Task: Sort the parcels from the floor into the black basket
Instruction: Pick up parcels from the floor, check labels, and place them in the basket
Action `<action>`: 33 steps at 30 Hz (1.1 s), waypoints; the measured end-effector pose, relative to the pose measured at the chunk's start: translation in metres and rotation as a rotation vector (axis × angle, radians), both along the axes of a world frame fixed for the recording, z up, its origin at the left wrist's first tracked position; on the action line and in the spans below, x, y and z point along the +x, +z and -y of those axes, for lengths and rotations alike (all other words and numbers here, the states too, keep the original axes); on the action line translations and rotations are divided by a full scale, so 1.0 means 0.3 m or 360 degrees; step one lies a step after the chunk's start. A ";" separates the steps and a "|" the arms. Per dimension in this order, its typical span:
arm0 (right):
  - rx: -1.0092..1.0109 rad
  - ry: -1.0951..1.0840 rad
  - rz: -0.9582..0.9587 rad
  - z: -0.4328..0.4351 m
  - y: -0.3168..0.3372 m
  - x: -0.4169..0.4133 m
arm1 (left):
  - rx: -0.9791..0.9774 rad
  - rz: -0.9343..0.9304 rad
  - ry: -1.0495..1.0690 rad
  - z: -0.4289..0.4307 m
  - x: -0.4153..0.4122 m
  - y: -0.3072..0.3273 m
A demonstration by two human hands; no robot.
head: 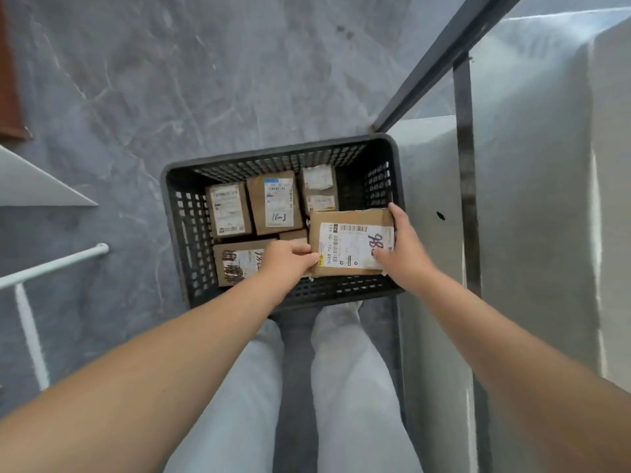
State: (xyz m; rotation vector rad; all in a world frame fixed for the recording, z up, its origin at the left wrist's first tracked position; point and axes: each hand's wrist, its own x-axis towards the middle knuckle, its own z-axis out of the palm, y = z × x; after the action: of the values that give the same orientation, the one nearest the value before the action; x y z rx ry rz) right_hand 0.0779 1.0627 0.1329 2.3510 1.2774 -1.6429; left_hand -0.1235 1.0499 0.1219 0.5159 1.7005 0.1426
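Two hands hold one brown cardboard parcel point(351, 245) over the near right corner of the black basket point(273, 153), seen from above in the head view. The left hand point(290, 259) curls its fingers round the parcel's left edge. The right hand point(404, 245) clasps the right edge, thumb lying on the white shipping label and fingertips reaching over the far corner. The parcel lies flat, label up, with a dark handwritten number partly under the right hand; whether its underside touches anything below cannot be told.

At least four more labelled parcels lie lower in the basket. Three sit in a row along the far wall: the far-left parcel point(228, 209), the far-middle parcel point(275, 203) and the far-right parcel point(319, 189). The near-left parcel point(239, 264) is partly hidden by the left wrist.

The basket stands on a grey marbled floor point(153, 80), its near wall just in front of the person's pale trouser legs point(348, 370). A dark metal frame point(465, 172) rises just beside its right wall, and a white rail point(51, 264) crosses the floor's left edge
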 end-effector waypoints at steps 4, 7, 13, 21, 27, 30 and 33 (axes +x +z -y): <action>-0.0133 0.0117 0.0041 0.012 -0.251 -0.014 | -0.0139 -0.0080 0.0096 0.061 0.016 -0.255; -0.0218 0.0053 0.0124 0.026 -0.416 -0.029 | -0.0165 -0.0114 0.0158 0.064 0.038 -0.390; -0.0201 -0.0164 0.0167 0.036 -0.644 -0.027 | -0.0158 -0.0147 0.0187 0.045 0.089 -0.620; -0.0076 -0.0192 0.0298 -0.057 -0.780 -0.041 | -0.0264 -0.0041 0.0579 0.042 0.098 -0.720; -0.0210 0.0183 0.0347 -0.082 -0.804 0.001 | -0.0201 -0.0093 0.0556 0.149 0.122 -0.712; -0.0277 0.0234 0.0393 -0.079 -0.810 0.001 | -0.0203 -0.0141 0.0516 0.154 0.122 -0.737; -0.0293 0.0280 0.0399 -0.062 -0.835 -0.033 | -0.0218 -0.0306 0.0365 0.123 0.119 -0.790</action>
State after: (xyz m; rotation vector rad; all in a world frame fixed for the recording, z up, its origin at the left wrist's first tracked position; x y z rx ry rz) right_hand 0.0681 1.0811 -0.1174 2.1821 1.1900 -1.3065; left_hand -0.0879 1.0131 -0.1152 0.2370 1.9400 0.1436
